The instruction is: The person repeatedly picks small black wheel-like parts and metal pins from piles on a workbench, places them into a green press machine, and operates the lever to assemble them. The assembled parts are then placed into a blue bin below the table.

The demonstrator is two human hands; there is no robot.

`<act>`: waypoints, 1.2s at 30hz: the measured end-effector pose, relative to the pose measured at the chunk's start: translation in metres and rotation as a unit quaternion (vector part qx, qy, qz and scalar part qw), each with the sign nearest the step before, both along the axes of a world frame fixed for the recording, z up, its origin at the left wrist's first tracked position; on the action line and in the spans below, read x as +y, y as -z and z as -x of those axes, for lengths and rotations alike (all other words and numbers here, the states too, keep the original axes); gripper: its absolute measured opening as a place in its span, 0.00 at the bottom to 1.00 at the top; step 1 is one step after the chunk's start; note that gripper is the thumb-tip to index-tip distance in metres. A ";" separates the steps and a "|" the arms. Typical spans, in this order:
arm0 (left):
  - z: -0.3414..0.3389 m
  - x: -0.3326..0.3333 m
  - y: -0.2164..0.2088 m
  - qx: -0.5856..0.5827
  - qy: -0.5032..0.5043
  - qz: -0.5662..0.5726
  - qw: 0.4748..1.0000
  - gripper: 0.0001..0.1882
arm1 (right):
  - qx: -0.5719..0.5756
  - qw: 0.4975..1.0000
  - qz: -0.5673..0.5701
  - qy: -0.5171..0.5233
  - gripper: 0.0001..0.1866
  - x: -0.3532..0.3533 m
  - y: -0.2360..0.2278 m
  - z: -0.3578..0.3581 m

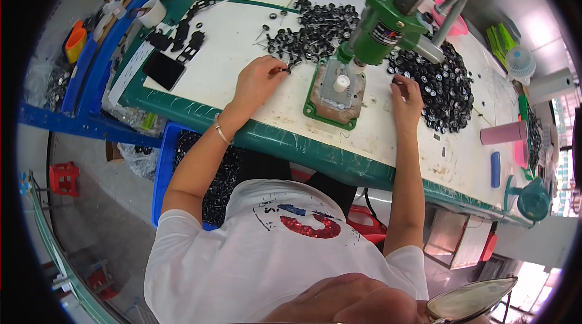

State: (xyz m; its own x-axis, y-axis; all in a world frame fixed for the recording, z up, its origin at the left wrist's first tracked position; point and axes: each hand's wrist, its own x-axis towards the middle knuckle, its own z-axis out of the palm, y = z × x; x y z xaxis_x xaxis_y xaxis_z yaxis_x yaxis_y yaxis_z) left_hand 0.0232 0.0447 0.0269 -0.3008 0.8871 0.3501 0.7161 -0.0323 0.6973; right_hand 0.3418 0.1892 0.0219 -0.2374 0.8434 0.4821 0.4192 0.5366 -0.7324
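Press [379,39], green with metal levers, bears a dark label [386,34] with pale lettering and small coloured marks. A white cylinder [341,84] stands on the plate of its base.

To the left of the press, the left hand [259,84] has its thumb and fingers pinched narrowly on a small black part [287,71]. To the right of the press, the right hand [407,101] grips a small dark piece [397,81] at its fingertips, the gap narrow.

Round black parts with thin pins lie in a left pile [315,36] left of and behind the press; a right pile [448,90] lies right of it, just beside the right hand.

Farther left of the press is a black phone [163,71], beside a white strip [131,68] whose fine marks are too small to read. Nearer the wearer than the press, the white T-shirt [224,263] carries a red glittery curve, a blue patch and dark lettering.
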 end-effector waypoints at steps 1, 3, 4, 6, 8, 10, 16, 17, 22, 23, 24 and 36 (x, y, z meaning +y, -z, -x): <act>0.001 -0.001 -0.001 -0.043 0.015 -0.002 0.999 0.06 | 0.049 0.998 0.041 -0.021 0.12 0.000 0.005 0.004; 0.002 -0.003 0.000 -0.131 0.043 -0.001 0.990 0.05 | 0.101 0.987 0.093 -0.080 0.13 -0.014 -0.004 0.023; 0.002 -0.002 0.004 -0.170 0.053 -0.035 0.983 0.05 | 0.134 0.976 0.132 -0.109 0.13 -0.026 -0.011 0.032; 0.002 0.003 0.005 -0.247 0.063 -0.098 0.962 0.06 | 0.111 0.976 0.085 -0.167 0.13 -0.038 -0.025 0.051; -0.002 0.004 -0.002 -0.393 0.084 -0.044 0.915 0.06 | 0.068 0.978 0.089 -0.178 0.13 -0.047 -0.033 0.060; -0.002 0.004 -0.016 -0.492 0.098 0.042 0.864 0.06 | 0.056 0.977 0.083 -0.188 0.14 -0.049 -0.032 0.067; -0.026 0.011 -0.019 -0.615 0.227 0.034 0.755 0.10 | 0.078 0.972 0.147 -0.164 0.14 -0.067 -0.023 0.081; -0.030 0.012 -0.020 -0.597 0.226 0.028 0.769 0.12 | 0.071 0.974 0.149 -0.155 0.14 -0.068 -0.023 0.082; -0.036 0.023 -0.015 -0.582 0.183 0.027 0.792 0.13 | 0.064 0.984 0.119 -0.119 0.16 -0.075 -0.015 0.086; -0.036 0.025 -0.015 -0.588 0.177 0.020 0.789 0.13 | 0.067 0.983 0.122 -0.118 0.16 -0.077 -0.017 0.088; -0.038 0.026 -0.015 -0.578 0.176 0.016 0.797 0.12 | 0.070 0.983 0.125 -0.116 0.16 -0.077 -0.018 0.089; -0.065 0.039 -0.028 -0.319 0.212 -0.069 0.921 0.07 | 0.160 0.977 0.096 -0.099 0.23 -0.048 -0.050 0.045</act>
State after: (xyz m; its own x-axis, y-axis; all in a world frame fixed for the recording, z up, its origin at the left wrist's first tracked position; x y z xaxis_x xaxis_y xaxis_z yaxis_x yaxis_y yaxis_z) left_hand 0.0879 0.0836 0.0547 -0.1206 0.9325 0.3404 0.0643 -0.3348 0.9401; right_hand 0.2966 0.1416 0.0720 -0.2688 0.8778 0.3966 0.0536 0.4247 -0.9037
